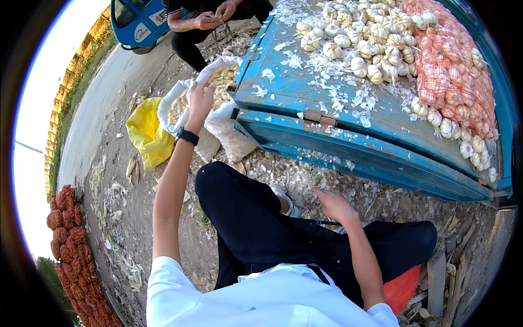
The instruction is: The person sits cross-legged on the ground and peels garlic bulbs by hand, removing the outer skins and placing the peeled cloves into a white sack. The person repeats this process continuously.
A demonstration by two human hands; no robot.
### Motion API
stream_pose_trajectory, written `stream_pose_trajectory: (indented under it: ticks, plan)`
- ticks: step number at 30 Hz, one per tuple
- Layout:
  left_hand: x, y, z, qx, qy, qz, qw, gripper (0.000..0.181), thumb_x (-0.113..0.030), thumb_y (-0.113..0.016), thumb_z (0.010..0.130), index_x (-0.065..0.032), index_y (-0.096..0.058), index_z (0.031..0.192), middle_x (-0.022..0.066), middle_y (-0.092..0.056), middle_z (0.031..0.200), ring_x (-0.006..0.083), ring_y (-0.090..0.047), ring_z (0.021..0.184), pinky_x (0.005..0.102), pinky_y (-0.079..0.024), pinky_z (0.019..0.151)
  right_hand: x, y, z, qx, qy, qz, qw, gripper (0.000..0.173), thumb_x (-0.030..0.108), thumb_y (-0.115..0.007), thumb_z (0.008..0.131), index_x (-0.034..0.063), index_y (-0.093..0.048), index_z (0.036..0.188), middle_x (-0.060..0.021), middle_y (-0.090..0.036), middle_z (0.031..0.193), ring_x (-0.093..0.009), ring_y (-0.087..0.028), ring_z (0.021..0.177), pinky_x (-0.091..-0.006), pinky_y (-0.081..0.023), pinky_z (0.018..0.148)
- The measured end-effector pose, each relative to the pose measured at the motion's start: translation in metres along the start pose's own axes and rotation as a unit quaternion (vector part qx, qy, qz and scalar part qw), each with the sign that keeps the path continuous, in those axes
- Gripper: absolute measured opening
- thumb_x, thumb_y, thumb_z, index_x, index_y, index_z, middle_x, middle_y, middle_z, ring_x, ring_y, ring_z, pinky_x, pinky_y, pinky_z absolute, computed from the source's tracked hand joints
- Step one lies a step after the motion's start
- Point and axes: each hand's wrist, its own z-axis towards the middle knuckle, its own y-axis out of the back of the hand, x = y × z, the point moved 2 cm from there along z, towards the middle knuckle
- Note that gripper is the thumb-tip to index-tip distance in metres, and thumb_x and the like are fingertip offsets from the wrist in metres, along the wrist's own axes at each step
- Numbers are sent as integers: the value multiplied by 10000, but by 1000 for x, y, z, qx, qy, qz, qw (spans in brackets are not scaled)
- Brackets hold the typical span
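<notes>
My left hand [200, 98], with a black watch [188, 136] on the wrist, reaches out over white woven sacks of peeled garlic cloves [222, 87]. Its fingers are spread and nothing shows in them; the palm side is hidden. One sack [165, 107] lies just left of the hand, another sack [231, 126] to its right against the blue truck bed. Between my knees hangs my right hand [337, 206], the index finger stretched towards the ground. Its other fingers are curled out of sight, so I cannot tell whether they hold anything. A thin dark strip [327, 222] shows just below it.
Garlic bulbs [367, 41] and a red mesh sack of bulbs [453, 69] rest on the blue truck bed [278, 81], amid papery skins. A yellow sack [149, 135] stands left. Another person's hands [216, 17] work beyond. Stacked red mesh sacks [73, 253] line the far left.
</notes>
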Motion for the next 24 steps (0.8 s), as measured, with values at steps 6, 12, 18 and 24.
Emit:
stream_pose_trajectory:
  ticks: [6, 12, 18, 24]
  plan:
    - [-108, -15, -40, 178, -31, -320, 930, 271, -190, -397, 1078, 36, -533, 1018, 89, -646, 689, 162, -701, 674, 282, -574, 632, 6, 11, 14, -51, 2, -29, 998, 354, 209, -572, 956, 45, -568, 1270, -222, -692, 910, -419, -657, 882, -519, -501, 809]
    - [-235, -42, -58, 267, -192, -248, 911, 561, -159, -597, 994, -49, -372, 1495, 177, -436, 1445, 245, -546, 1273, 314, -598, 793, 12, 29, 5, -130, 3, 56, 990, 569, 211, -552, 978, 108, -352, 1501, -220, -661, 1128, -424, -656, 934, -524, -517, 836]
    - [-305, -134, -37, 250, -236, -228, 911, 654, -208, -682, 891, -5, -416, 1452, 228, -488, 1381, 353, -555, 1228, 435, -514, 957, 16, 33, 4, -44, -1, 3, 999, 441, 222, -570, 971, 45, -496, 1368, -182, -662, 1091, -382, -670, 940, -490, -540, 816]
    - [-341, -196, -5, 214, -378, -77, 897, 727, -232, -749, 774, -124, -478, 1440, 180, -519, 1365, 379, -513, 1234, 464, -437, 1046, 24, 43, 11, -20, 17, 8, 1000, 329, 220, -569, 975, 9, -564, 1228, -177, -681, 982, -379, -663, 945, -489, -528, 816]
